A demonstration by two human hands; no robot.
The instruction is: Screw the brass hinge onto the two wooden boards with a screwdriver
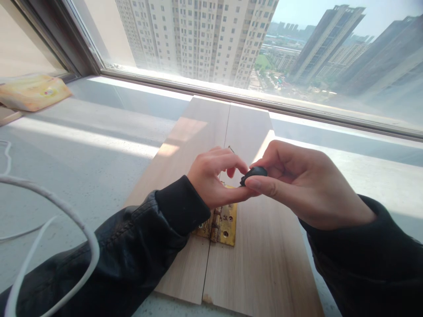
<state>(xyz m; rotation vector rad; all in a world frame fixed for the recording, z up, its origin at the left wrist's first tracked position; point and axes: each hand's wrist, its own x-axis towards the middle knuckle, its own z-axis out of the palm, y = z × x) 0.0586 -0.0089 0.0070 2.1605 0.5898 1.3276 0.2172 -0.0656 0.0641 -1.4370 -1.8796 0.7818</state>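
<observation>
Between thumb and fingers, my right hand (294, 180) grips a small black rounded object (258, 171); its exact kind does not show. My left hand (218, 176) reaches in from the other side, its thumb and index finger pinched at the object's left end. Both hands are held above two pale wooden boards, a left board (185, 132) and a right board (261, 251), lying side by side. A worn brass hinge (228, 224) spans the seam between them, partly hidden by my left hand and sleeve. Screw holes show in its right leaf.
The boards lie on a speckled pale sill (125, 105) below a large window (211, 44). A white cable (76, 220) loops across the left side, in front of my left sleeve. A yellow-orange soft packet (33, 92) is at the far left.
</observation>
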